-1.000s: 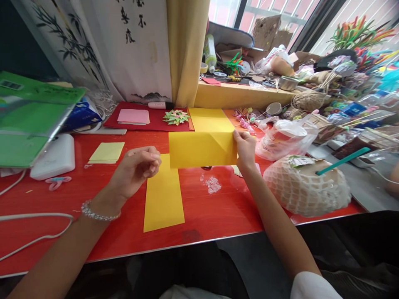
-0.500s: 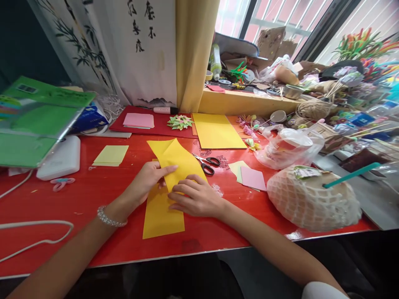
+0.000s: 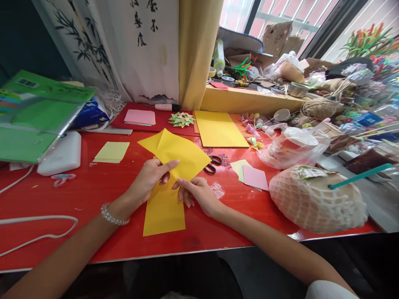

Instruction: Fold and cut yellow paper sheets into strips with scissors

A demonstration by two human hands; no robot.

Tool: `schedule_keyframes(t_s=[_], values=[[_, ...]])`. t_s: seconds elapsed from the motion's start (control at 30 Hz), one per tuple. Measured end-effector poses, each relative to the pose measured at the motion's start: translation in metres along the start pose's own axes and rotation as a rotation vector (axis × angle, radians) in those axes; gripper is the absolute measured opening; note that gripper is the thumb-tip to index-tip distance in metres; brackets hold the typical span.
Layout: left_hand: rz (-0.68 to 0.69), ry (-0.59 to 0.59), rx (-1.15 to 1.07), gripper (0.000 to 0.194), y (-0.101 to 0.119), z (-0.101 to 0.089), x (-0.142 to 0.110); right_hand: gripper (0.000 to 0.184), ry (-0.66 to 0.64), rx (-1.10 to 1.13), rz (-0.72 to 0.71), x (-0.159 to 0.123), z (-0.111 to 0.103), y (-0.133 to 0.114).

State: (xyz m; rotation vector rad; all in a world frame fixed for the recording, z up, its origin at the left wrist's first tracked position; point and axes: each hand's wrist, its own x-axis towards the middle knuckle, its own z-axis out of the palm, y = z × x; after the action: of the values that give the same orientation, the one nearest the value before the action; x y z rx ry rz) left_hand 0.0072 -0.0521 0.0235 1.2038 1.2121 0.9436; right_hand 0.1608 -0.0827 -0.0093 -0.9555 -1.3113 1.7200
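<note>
A creased sheet of yellow paper (image 3: 183,151) is held up over the table between both hands. My left hand (image 3: 152,176) grips its lower left side, thumb on top and fingers underneath. At the bottom corner my right hand (image 3: 199,193) pinches the sheet between thumb and fingers. Beneath them a yellow paper strip (image 3: 164,216) lies flat on the table, its upper end covered by the hands and the held sheet. Black-handled scissors (image 3: 210,169) rest just right of the held sheet, their blades hidden under it.
Yellow sheets (image 3: 221,128) lie at the back beside a folded paper star (image 3: 181,119). Small pale squares (image 3: 111,152) are at left, pink ones (image 3: 255,177) at right. A net-wrapped coconut with a straw (image 3: 314,203) stands right of my forearm. A white cable (image 3: 40,218) curls at left.
My right hand has turned from lying across the sheet to pinching its bottom corner. The held sheet has swung round, spreading wider and covering the scissors' blades.
</note>
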Motion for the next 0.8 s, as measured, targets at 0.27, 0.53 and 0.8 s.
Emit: schedule_keyframes(t_s=[0.27,0.53,0.8], values=[[-0.053,-0.039,0.045,0.052,-0.005,-0.018,0.015,0.037,0.049,-0.013,0.015,-0.005,0.001,-0.001],[0.008,0.103,-0.073,0.044,-0.002,-0.059,0.040,0.040,0.025,-0.263,-0.095,-0.018,0.009,-0.007],[0.045,0.309,-0.199,0.044,-0.005,-0.081,0.051,0.039,-0.053,-0.435,-0.251,-0.023,0.013,0.002]])
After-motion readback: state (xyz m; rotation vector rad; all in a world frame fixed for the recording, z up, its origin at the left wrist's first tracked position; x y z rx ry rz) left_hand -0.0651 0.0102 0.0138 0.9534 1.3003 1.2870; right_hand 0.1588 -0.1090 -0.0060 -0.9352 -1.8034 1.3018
